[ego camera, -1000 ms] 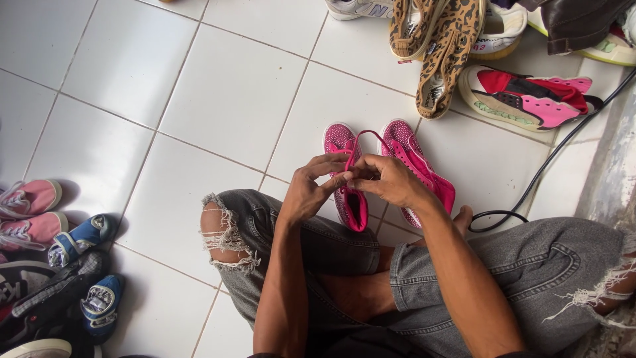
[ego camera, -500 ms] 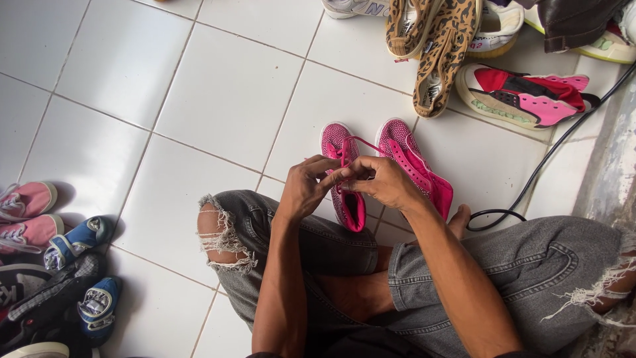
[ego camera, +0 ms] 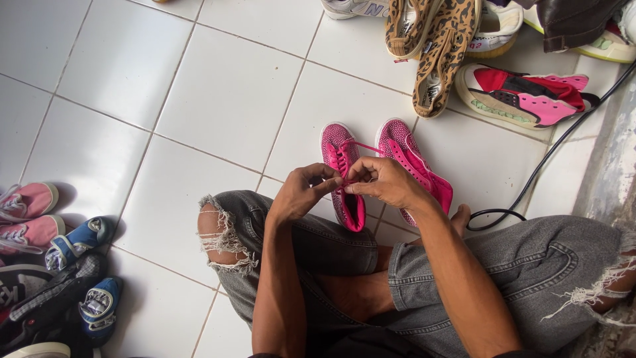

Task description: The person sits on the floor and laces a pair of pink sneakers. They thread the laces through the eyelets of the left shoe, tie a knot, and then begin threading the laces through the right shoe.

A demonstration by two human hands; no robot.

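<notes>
Two bright pink shoes stand side by side on the white tiled floor in front of my crossed legs. My left hand (ego camera: pixel 301 192) and my right hand (ego camera: pixel 384 182) meet over the left pink shoe (ego camera: pixel 341 176), both pinching its pink lace (ego camera: pixel 361 146) between fingers and thumb. The right pink shoe (ego camera: pixel 411 162) lies just beyond my right hand, untouched, with part of it hidden by that hand. I sit in torn grey jeans, a bare foot tucked beside the shoes.
Leopard-print shoes (ego camera: pixel 437 46), a red, pink and black sneaker (ego camera: pixel 523 96) and pale sneakers lie at the top right. A black cable (ego camera: pixel 530 192) curves along the right. Pink (ego camera: pixel 30 199), blue (ego camera: pixel 79 242) and dark shoes are piled at the left edge.
Both hands have stayed on the left pink shoe's lace, with fingers shifting slightly as they work it. The shoes have not moved.
</notes>
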